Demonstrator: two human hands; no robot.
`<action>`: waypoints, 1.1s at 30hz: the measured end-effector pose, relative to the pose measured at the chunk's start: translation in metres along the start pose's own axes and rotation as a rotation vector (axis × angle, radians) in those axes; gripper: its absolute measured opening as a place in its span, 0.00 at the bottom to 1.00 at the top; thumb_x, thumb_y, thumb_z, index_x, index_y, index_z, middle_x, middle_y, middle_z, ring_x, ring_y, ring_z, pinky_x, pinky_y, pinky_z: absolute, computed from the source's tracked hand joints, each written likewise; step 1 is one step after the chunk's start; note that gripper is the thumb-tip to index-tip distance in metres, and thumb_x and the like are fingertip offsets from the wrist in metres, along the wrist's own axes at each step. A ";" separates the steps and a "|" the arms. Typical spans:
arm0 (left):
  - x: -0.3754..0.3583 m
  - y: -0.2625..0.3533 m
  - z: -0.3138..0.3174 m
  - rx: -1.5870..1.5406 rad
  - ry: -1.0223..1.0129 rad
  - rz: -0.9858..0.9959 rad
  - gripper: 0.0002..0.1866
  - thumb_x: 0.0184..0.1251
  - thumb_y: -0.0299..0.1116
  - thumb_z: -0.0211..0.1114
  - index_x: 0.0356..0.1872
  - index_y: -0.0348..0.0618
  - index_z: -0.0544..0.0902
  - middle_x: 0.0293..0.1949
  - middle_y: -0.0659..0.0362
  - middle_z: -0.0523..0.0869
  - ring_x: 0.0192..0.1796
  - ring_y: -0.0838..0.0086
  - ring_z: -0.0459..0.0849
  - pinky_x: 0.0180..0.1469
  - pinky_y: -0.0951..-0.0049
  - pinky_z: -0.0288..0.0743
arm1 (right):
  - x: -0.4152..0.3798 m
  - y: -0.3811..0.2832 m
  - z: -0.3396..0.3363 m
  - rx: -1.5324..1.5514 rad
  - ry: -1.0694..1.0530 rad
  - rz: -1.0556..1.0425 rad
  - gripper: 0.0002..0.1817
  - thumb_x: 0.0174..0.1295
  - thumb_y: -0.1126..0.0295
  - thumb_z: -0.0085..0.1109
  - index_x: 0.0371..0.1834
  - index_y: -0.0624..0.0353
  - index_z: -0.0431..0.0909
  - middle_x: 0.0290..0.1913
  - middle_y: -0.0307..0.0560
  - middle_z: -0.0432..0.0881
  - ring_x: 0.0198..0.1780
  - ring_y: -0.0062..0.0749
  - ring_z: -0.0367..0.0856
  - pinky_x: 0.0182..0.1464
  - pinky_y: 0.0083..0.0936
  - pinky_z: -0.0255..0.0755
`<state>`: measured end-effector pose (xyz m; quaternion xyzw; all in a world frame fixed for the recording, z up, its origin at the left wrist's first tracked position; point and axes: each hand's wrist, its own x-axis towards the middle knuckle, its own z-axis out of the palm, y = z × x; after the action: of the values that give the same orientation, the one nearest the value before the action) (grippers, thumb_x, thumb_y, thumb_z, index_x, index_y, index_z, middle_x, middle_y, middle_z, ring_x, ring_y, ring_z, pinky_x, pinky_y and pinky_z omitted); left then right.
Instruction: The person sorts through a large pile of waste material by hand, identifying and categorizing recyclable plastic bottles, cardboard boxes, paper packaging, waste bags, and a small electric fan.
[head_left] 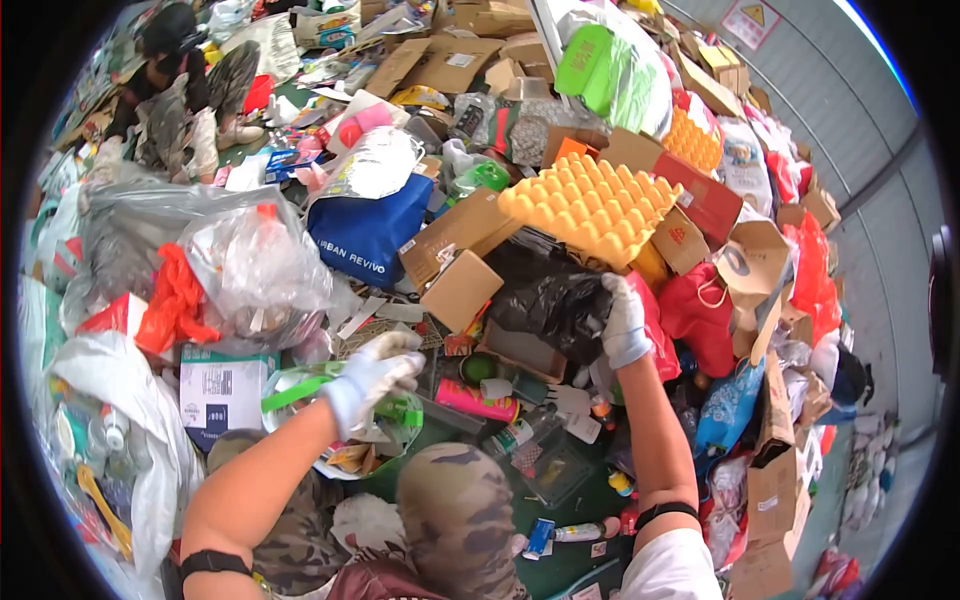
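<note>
My left hand (382, 375), in a white work glove, hovers above a clear tub (412, 440) with a green rim strap. Its fingers are loosely curved and apart, with nothing between them. In the middle of the pile, my right hand (624, 322), gloved too, closes on the right edge of a black plastic bag (545, 295). Just above that bag lies a yellow egg tray (597, 205). A brown cardboard box (460, 290) sits left of the bag, and a red bag (695, 318) is right of my right hand.
A blue bag (372, 228) and clear plastic sacks (260, 265) are heaped at left. Bottles (510, 437) and a pink can (475, 400) lie before my knees. Cardboard (770, 500) lines the right side. Another person (185, 95) sits at the upper left.
</note>
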<state>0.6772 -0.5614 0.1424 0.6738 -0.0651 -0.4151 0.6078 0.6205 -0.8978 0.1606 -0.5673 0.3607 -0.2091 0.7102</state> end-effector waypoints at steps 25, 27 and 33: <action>0.046 0.023 -0.038 -0.425 0.411 0.450 0.43 0.54 0.49 0.66 0.66 0.41 0.55 0.51 0.54 0.74 0.39 0.73 0.77 0.40 0.73 0.73 | -0.048 -0.411 0.086 -0.675 -0.137 -1.143 0.13 0.61 0.68 0.52 0.47 0.59 0.75 0.41 0.42 0.79 0.43 0.25 0.76 0.48 0.23 0.74; 0.043 0.020 -0.044 -0.403 0.385 0.430 0.43 0.54 0.49 0.66 0.66 0.42 0.55 0.51 0.53 0.75 0.40 0.72 0.77 0.38 0.74 0.73 | -0.086 -0.415 0.086 -0.422 -0.156 -1.234 0.15 0.63 0.62 0.49 0.47 0.58 0.77 0.42 0.41 0.80 0.39 0.26 0.77 0.46 0.24 0.74; 0.033 0.025 -0.031 -0.461 0.274 0.469 0.43 0.53 0.33 0.68 0.66 0.39 0.52 0.45 0.53 0.76 0.33 0.78 0.76 0.34 0.83 0.71 | -0.110 -0.407 0.087 -1.016 0.075 -0.962 0.17 0.63 0.58 0.48 0.47 0.58 0.77 0.37 0.38 0.79 0.36 0.21 0.76 0.39 0.19 0.72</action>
<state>0.7285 -0.5636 0.1454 0.5350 -0.0403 -0.1737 0.8258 0.6597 -0.8726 0.5880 -0.9181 0.1468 -0.3253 0.1724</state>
